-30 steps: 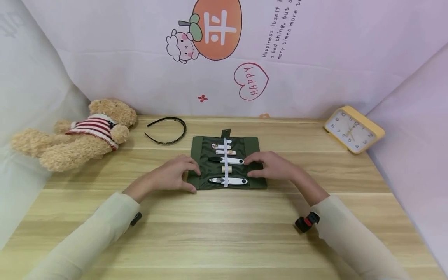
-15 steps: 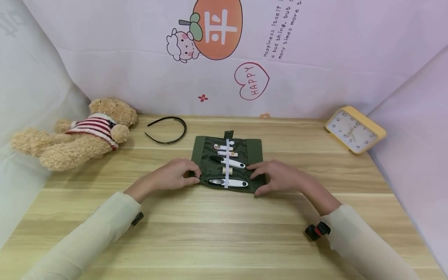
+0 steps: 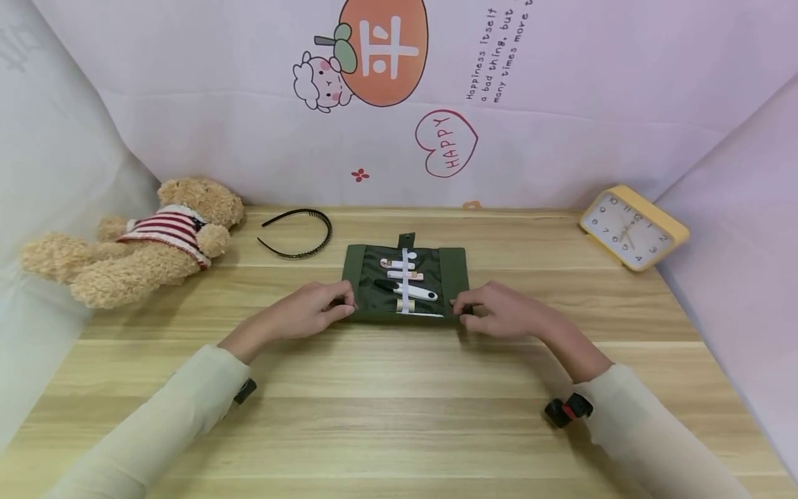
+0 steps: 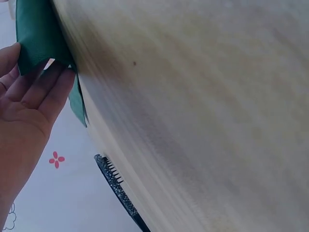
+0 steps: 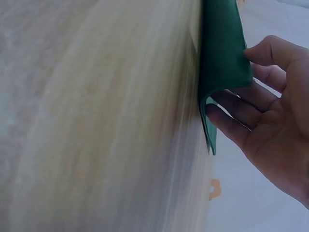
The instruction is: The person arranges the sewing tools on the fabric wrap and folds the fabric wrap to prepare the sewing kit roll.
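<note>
A dark green roll-up pouch (image 3: 453, 267) lies unfolded on the table in the head view, its near edge bent upward. A white elastic strap (image 3: 405, 285) down its middle holds a white-handled tool with a black end (image 3: 414, 291), small pale items (image 3: 401, 264) and a thread spool (image 3: 406, 305). Only a white sliver of another tool (image 3: 424, 314) shows at the folded edge. My left hand (image 3: 312, 310) pinches the pouch's near left corner, thumb outside and fingers inside the bend. At the near right corner, my right hand (image 3: 501, 310) grips the raised edge likewise.
A teddy bear (image 3: 152, 242) in a striped shirt lies at the back left, beside a black toothed headband (image 3: 327, 232). At the back right stands a yellow alarm clock (image 3: 634, 227). White printed cloth (image 3: 249, 125) walls off the wooden table (image 3: 399, 416).
Both hands have taken hold of the pouch's near corners and lifted that edge up and away. The lower white tool, earlier in full view, is now mostly covered.
</note>
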A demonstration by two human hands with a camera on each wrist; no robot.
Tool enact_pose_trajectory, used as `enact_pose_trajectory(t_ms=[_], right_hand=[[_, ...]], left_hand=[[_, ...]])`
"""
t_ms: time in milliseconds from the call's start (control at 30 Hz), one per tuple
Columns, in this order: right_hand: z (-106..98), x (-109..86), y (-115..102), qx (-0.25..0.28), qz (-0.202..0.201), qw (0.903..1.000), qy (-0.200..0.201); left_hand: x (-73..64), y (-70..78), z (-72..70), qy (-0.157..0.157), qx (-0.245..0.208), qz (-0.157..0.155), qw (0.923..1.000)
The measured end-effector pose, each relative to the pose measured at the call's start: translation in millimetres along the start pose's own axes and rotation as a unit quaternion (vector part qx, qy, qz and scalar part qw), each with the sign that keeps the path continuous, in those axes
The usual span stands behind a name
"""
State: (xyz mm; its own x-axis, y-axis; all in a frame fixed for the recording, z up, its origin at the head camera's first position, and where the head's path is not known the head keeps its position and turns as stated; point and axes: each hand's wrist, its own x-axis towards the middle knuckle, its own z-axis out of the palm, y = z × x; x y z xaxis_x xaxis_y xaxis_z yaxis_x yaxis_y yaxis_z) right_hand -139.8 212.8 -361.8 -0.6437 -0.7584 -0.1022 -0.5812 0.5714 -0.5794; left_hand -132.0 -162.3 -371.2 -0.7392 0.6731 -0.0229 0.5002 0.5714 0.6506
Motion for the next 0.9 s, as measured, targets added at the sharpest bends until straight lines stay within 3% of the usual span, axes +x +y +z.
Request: enact_pose_trajectory(t_ms=[133, 300, 467, 600, 733, 900], right_hand=[[-2, 2.2, 4, 0.038, -0.003, 0.9991, 0.017], [-1, 7.8, 11, 0.067, 0.026, 0.9968, 0.033], [1, 13.6, 16, 0.101, 0.072, 0.9904, 0.061], [2, 18.5, 18, 0.122, 0.092, 0.9849, 0.082], [1, 22.5, 17, 0.124, 0.106, 0.9828, 0.086], [0, 26.3, 17, 0.117, 0.131, 0.9813, 0.079]], left_hand=[[1.3, -0.3, -2.2, 0.003, -0.008, 0.000, 1.0000], [3.9, -2.7, -3.1, 0.010, -0.036, -0.011, 0.9993], [10.0, -6.9, 0.1, 0.055, -0.044, -0.031, 0.9971], [14.4, -7.8, 3.9, 0.086, -0.015, -0.033, 0.9957], [17.2, -2.4, 6.9, 0.079, 0.045, 0.001, 0.9958], [26.1, 9.2, 12.9, 0.091, 0.108, 0.077, 0.9870]])
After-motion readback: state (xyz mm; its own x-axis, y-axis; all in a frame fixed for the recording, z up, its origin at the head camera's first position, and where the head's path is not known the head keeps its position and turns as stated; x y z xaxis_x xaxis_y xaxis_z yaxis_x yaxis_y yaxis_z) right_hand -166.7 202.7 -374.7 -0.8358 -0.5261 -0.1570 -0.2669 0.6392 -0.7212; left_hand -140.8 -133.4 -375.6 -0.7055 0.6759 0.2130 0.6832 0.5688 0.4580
